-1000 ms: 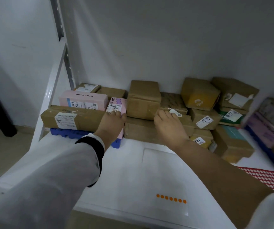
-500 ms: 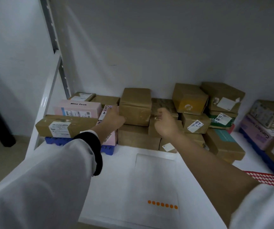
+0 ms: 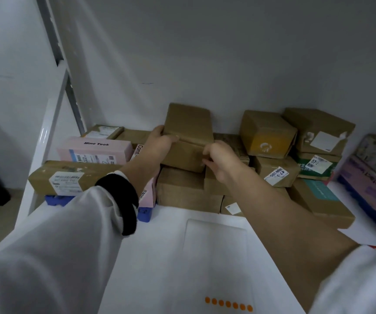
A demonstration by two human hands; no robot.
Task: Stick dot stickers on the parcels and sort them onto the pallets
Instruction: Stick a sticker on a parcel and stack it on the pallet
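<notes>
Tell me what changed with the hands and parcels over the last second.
Both hands rose from the lower parcels to the plain brown box atop the middle stack. The left hand now grips its left edge; the right hand pinches its front right corner. Whether the box has lifted is unclear. The pink box and the orange dot stickers stayed put.

A plain grey wall point(image 3: 227, 53) backs the white table point(image 3: 159, 252), a metal upright point(image 3: 52, 39) at left.
</notes>
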